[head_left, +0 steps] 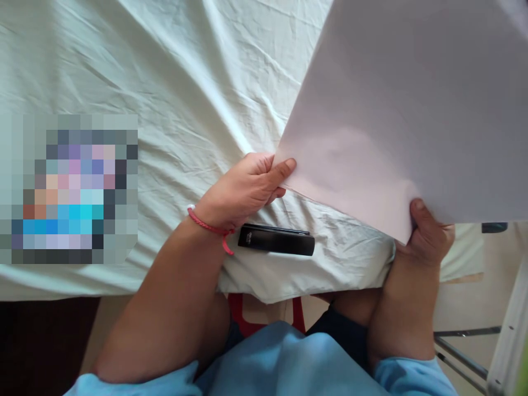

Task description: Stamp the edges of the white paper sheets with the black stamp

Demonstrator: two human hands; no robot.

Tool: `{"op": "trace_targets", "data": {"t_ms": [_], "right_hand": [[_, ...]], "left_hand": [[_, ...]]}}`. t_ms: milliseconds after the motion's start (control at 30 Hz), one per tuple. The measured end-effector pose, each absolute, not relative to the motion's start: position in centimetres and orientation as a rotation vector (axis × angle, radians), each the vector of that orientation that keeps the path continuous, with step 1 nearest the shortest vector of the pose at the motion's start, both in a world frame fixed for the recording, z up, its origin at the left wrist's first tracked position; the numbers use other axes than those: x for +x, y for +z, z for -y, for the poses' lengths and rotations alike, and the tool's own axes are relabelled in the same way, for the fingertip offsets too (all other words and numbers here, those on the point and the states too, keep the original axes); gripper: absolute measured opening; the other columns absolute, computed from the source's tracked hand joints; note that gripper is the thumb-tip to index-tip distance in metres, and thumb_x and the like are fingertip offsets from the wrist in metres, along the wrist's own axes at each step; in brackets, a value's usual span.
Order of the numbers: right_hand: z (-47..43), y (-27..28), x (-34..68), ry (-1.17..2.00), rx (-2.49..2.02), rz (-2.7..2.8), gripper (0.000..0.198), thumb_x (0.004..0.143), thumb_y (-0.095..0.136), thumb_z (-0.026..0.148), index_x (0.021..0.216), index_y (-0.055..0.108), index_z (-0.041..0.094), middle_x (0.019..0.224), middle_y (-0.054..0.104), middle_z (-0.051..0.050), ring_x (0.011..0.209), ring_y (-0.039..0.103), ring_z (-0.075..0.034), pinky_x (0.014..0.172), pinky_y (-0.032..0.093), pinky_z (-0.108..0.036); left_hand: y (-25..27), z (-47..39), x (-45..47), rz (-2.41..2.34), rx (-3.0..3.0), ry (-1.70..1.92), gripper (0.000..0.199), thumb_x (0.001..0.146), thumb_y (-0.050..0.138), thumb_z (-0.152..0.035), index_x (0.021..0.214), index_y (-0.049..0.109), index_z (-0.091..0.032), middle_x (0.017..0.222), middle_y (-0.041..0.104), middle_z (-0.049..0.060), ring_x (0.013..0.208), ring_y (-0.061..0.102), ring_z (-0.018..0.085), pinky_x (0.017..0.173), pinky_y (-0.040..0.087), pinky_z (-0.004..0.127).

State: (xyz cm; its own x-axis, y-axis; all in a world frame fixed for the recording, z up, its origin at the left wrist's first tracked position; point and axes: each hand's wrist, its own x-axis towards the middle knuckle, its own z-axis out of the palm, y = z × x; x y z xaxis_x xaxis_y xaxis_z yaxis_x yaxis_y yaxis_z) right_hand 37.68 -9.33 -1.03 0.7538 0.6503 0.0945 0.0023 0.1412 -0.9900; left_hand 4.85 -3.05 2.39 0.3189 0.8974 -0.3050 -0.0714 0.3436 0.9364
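Note:
Large white paper sheets (371, 110) are held up over the cloth, filling the upper right of the head view. My left hand (258, 179) pinches their near left corner, thumb on top and fingers beneath. Along the near edge to the right, my right hand (431, 231) grips the paper with its thumb on top. Whether it is one sheet or several I cannot tell. A black stapler (276, 240) lies on the cloth just below my left hand, apart from it. A red braided string bracelet circles my left wrist.
A wrinkled pale green cloth (165, 82) covers the table. To the left lies a pixelated item (70, 192) that I cannot make out. Metal bars (470, 352) stand on the floor at the lower right. A small dark object (494, 227) shows beyond the right edge of the cloth.

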Motion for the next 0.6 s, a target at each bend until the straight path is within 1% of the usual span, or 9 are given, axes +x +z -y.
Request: {"op": "trace_targets", "data": {"t_ms": [100, 167, 300, 333, 367, 400, 467, 533, 600], "right_hand": [[9.30, -1.01, 37.75, 0.532, -1.361, 0.592, 0.048, 0.052, 0.106, 0.028, 0.094, 0.082, 0.021, 0.115, 0.088, -0.003, 0.123, 0.083, -0.027, 0.134, 0.066, -0.055], [9.27, -1.02, 37.82, 0.544, -1.361, 0.592, 0.051, 0.052, 0.106, 0.029, 0.097, 0.083, 0.021, 0.121, 0.088, -0.002, 0.124, 0.083, -0.026, 0.134, 0.066, -0.054], [9.19, -1.07, 38.01, 0.541, -1.371, 0.584, 0.058, 0.050, 0.108, 0.031, 0.101, 0.083, 0.021, 0.124, 0.088, -0.004, 0.129, 0.083, -0.029, 0.134, 0.066, -0.056], [9.16, -1.09, 38.00, 0.539, -1.375, 0.584, 0.059, 0.050, 0.108, 0.032, 0.101, 0.083, 0.020, 0.124, 0.088, -0.005, 0.131, 0.082, -0.029, 0.134, 0.066, -0.057], [9.12, -1.12, 37.96, 0.533, -1.375, 0.590, 0.059, 0.050, 0.108, 0.033, 0.101, 0.083, 0.020, 0.124, 0.087, -0.005, 0.133, 0.082, -0.030, 0.135, 0.065, -0.058], [9.08, -1.16, 37.89, 0.519, -1.366, 0.598, 0.058, 0.050, 0.108, 0.034, 0.100, 0.082, 0.020, 0.123, 0.087, -0.005, 0.135, 0.081, -0.031, 0.135, 0.064, -0.059], [9.01, -1.28, 37.71, 0.470, -1.326, 0.615, 0.056, 0.051, 0.106, 0.034, 0.099, 0.081, 0.021, 0.122, 0.087, -0.003, 0.137, 0.080, -0.031, 0.135, 0.065, -0.060], [9.01, -1.45, 37.72, 0.420, -1.274, 0.621, 0.057, 0.050, 0.105, 0.033, 0.100, 0.081, 0.024, 0.127, 0.087, -0.001, 0.139, 0.079, -0.032, 0.131, 0.068, -0.062], [9.13, -1.65, 38.16, 0.415, -1.261, 0.599, 0.063, 0.046, 0.106, 0.032, 0.104, 0.081, 0.027, 0.136, 0.086, 0.001, 0.142, 0.078, -0.033, 0.125, 0.072, -0.062]], "left_hand": [[2.28, 3.09, 4.65, -1.028, 1.051, 0.798, 0.058, 0.094, 0.095, -0.073, 0.075, 0.068, -0.025, 0.064, 0.057, -0.002, 0.061, 0.056, 0.014, 0.059, 0.057, 0.027], [2.24, 3.15, 4.48, -1.015, 1.070, 0.790, 0.055, 0.097, 0.093, -0.071, 0.078, 0.070, -0.024, 0.067, 0.058, -0.001, 0.063, 0.057, 0.015, 0.060, 0.056, 0.027], [2.30, 3.25, 4.25, -0.984, 1.089, 0.803, 0.054, 0.097, 0.094, -0.069, 0.079, 0.068, -0.025, 0.066, 0.052, -0.001, 0.064, 0.057, 0.018, 0.059, 0.053, 0.029], [2.31, 3.26, 4.24, -0.982, 1.100, 0.815, 0.053, 0.096, 0.095, -0.067, 0.078, 0.068, -0.026, 0.066, 0.052, -0.001, 0.066, 0.059, 0.019, 0.060, 0.054, 0.030], [2.31, 3.26, 4.27, -0.987, 1.111, 0.838, 0.051, 0.096, 0.095, -0.065, 0.079, 0.069, -0.025, 0.068, 0.054, -0.001, 0.069, 0.063, 0.020, 0.064, 0.058, 0.031], [2.29, 3.25, 4.33, -0.996, 1.119, 0.869, 0.047, 0.096, 0.096, -0.063, 0.081, 0.072, -0.025, 0.071, 0.060, 0.001, 0.076, 0.069, 0.022, 0.072, 0.063, 0.032], [2.19, 3.23, 4.49, -1.009, 1.130, 0.956, 0.038, 0.096, 0.096, -0.058, 0.089, 0.080, -0.024, 0.084, 0.075, 0.004, 0.101, 0.080, 0.028, 0.097, 0.070, 0.038], [2.07, 3.19, 4.64, -1.004, 1.135, 1.046, 0.029, 0.098, 0.094, -0.052, 0.099, 0.086, -0.025, 0.102, 0.086, 0.006, 0.125, 0.081, 0.033, 0.119, 0.066, 0.044], [2.01, 3.13, 4.66, -1.022, 1.132, 1.082, 0.020, 0.099, 0.092, -0.045, 0.101, 0.089, -0.025, 0.112, 0.089, 0.005, 0.134, 0.080, 0.033, 0.128, 0.061, 0.045]]}}
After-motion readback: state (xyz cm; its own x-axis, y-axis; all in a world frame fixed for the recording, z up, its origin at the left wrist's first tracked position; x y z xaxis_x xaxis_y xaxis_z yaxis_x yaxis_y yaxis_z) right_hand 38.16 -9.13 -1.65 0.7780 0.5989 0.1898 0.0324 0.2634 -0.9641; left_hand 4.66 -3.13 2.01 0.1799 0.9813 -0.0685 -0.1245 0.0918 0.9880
